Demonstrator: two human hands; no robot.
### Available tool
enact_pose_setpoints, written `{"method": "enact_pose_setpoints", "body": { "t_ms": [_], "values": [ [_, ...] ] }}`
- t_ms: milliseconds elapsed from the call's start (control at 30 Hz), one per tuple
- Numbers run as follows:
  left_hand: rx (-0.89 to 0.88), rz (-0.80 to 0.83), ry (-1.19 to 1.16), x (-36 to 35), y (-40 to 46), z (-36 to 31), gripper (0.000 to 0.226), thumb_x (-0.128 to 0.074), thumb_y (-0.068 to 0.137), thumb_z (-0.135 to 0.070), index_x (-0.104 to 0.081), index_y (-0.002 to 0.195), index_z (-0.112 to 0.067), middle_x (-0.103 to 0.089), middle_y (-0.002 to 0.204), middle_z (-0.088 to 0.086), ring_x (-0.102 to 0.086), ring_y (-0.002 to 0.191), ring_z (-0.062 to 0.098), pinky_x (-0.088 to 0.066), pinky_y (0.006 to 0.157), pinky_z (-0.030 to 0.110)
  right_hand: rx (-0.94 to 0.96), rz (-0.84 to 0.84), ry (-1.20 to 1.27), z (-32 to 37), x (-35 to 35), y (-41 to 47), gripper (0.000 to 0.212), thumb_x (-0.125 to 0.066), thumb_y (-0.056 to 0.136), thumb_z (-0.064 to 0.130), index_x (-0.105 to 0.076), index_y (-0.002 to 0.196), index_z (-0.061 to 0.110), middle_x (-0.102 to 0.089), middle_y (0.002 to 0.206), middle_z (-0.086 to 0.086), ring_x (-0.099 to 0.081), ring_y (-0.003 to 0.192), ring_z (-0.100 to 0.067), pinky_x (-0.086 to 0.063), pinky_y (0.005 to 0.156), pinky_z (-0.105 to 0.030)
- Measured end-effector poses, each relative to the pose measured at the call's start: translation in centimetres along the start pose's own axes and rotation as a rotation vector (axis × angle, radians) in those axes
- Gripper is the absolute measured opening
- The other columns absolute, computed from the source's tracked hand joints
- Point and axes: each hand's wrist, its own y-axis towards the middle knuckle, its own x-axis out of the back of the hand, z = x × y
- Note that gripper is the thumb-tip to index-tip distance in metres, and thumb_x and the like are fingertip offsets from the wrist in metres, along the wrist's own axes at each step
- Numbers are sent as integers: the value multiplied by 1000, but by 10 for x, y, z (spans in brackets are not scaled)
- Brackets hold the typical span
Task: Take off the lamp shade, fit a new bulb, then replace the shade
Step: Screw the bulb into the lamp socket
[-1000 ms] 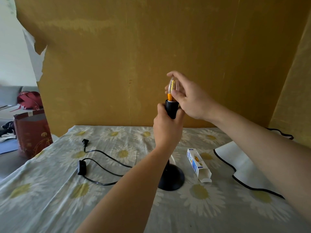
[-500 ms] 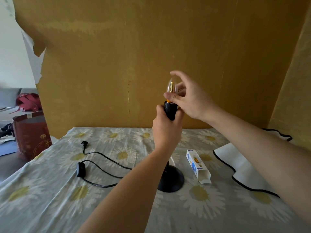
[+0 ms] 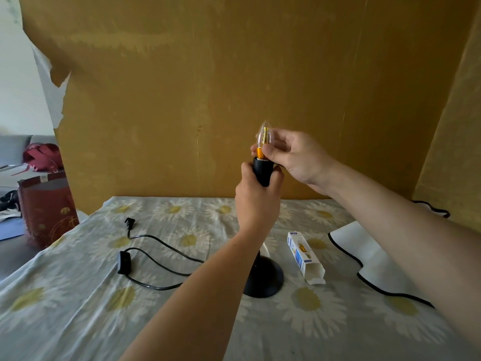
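Note:
A black lamp stands on its round base on the daisy-print cloth. My left hand grips the ribbed black socket at the top of the stem, which the hand hides. A clear candle-shaped bulb with an orange collar sits upright in the socket. My right hand pinches the bulb at its collar between thumb and fingers. The white lamp shade with black trim lies flat on the cloth to the right, partly behind my right forearm.
An open white and blue bulb box lies between base and shade. The black cord with inline switch and plug loops across the left of the table. A red bag stands beyond the left edge. Brown paper backs the table.
My right hand has shifted its hold round the bulb: the fingers that arched over the tip now sit lower at the collar. My left hand keeps its grip on the socket.

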Motion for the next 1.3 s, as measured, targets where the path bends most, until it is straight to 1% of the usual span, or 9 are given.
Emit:
{"method": "enact_pose_setpoints", "body": {
  "t_ms": [167,467,700,800,867,1033,1133,1200,1300],
  "values": [
    [-3,-17,24,-1,0,-1,28,-61,85,-45,-45,86,-23,-57,63,-9,-48,46,6,-39,48,29,8,-52,19,0,0,1,18,-68,97,13,-68,115,14,-79,108,0,-73,107,-11,-54,98,-22],
    [12,-17,37,0,-1,-3,31,-59,83,-50,-45,87,-23,-61,67,-6,-53,53,16,-50,52,40,-14,-120,-15,1,-4,2,28,-72,94,13,-67,121,6,-78,111,-7,-73,108,-17,-54,101,-28],
    [20,-16,65,0,-1,-5,32,-63,88,-49,-45,89,-23,-63,72,-4,-58,59,19,-49,54,37,-31,-183,-58,3,-11,0,29,-73,94,15,-66,122,9,-76,110,-3,-72,99,-13,-53,92,-22],
    [27,-7,69,1,-2,-6,31,-62,88,-49,-45,90,-23,-63,72,-3,-57,59,20,-49,55,38,-29,-207,-58,4,-13,-2,25,-73,94,16,-65,118,15,-75,108,0,-72,99,-12,-52,86,-14],
    [28,-5,83,2,-1,-8,32,-63,88,-50,-45,89,-23,-64,72,-4,-59,59,19,-49,54,37,-25,-186,-64,4,-12,-2,28,-72,95,16,-66,121,10,-76,111,-3,-72,104,-15,-53,88,-16],
    [3,32,152,6,0,-10,35,-62,88,-52,-47,91,-21,-63,73,-5,-59,62,18,-49,55,36,-13,-151,-118,4,-9,-9,33,-65,100,22,-64,130,8,-72,125,-9,-67,114,-15,-47,110,-35],
    [17,72,224,11,2,-14,36,-60,86,-58,-49,91,-23,-63,73,-8,-61,64,17,-46,56,34,-56,-114,-133,7,-10,-11,40,-59,102,35,-60,133,9,-69,131,-7,-64,121,-18,-43,114,-41],
    [40,94,286,15,5,-19,38,-58,84,-62,-49,88,-25,-64,73,-8,-61,64,16,-43,56,32,-71,-93,-146,9,-9,-12,38,-53,104,44,-59,127,15,-66,134,-1,-61,126,-15,-40,116,-38],
    [63,132,310,21,7,-25,40,-61,81,-65,-53,86,-27,-66,74,-7,-59,62,13,-37,54,29,-76,-79,-144,14,-6,-16,56,-44,105,49,-48,149,14,-59,142,8,-52,137,-11,-35,108,-19]
  ]
}}
